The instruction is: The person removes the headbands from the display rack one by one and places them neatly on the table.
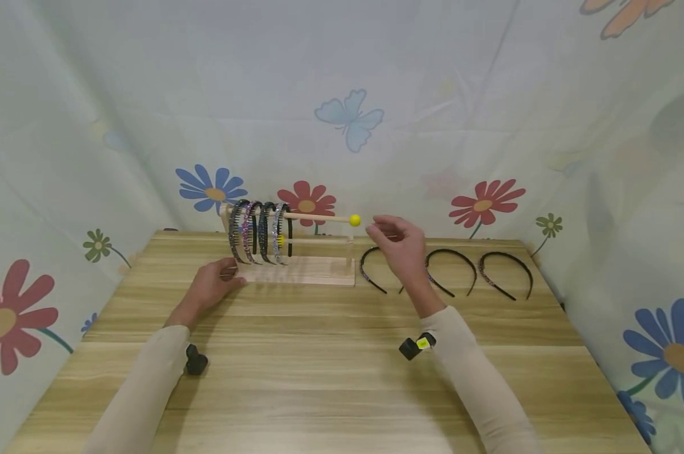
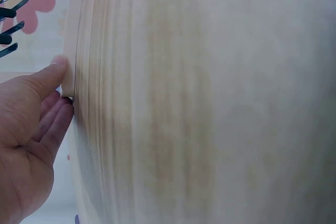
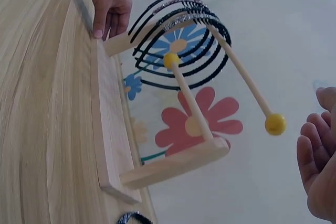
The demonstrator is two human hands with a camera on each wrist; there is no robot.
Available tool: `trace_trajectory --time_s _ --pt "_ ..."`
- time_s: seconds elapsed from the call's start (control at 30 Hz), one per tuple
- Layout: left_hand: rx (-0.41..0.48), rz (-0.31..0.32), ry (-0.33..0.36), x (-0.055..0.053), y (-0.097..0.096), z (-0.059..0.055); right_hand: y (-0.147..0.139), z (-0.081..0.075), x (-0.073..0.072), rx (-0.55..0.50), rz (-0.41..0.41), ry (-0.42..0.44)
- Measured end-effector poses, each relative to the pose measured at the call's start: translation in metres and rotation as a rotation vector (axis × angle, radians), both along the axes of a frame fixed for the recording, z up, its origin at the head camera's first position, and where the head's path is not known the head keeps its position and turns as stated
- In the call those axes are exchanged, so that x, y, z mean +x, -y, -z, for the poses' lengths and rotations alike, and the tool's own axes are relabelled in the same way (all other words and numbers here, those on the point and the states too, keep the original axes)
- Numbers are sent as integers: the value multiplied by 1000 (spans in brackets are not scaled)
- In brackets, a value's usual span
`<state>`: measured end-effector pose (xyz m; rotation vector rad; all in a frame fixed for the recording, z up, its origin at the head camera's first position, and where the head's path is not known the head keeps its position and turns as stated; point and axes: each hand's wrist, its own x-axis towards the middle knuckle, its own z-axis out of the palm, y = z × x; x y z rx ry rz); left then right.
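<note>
A light wooden headband stand (image 1: 319,271) lies along the back of the table, with two rods tipped by yellow balls (image 1: 355,221). Several glittery toothed headbands (image 3: 181,24) hang together on the upper rod, toward its left end. My left hand (image 1: 212,284) pinches the left end of the stand's base; in the left wrist view the thumb (image 2: 55,72) lies on one face and the fingers on the other. Just right of the upper rod's ball, my right hand (image 1: 401,246) is in the air, fingers loosely bent, holding nothing and apart from the ball.
On the table right of the stand lie three black headbands with glittery parts, a near one (image 1: 370,277) partly behind my right hand, a middle one (image 1: 452,251) and a far right one (image 1: 507,255). A flower-printed curtain (image 1: 433,145) hangs behind the wooden table (image 1: 319,366).
</note>
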<state>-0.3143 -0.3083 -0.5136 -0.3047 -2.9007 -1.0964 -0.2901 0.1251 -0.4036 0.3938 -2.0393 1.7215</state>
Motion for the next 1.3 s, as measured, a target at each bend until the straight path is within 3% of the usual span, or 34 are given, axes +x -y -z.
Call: trace_trajectory --time_s 0.47,0.7,1.03,1.3 --pt "5 2 -18 -1 2 2 51 4 5 49 -171 -6" --pt "7 5 -15 -3 2 4 75 8 1 96 -187 19" --pt "10 0 -21 -5 4 4 108 10 -4 147 -238 127" --pt "-1 4 -22 -5 5 6 129 18 -8 115 -259 203"
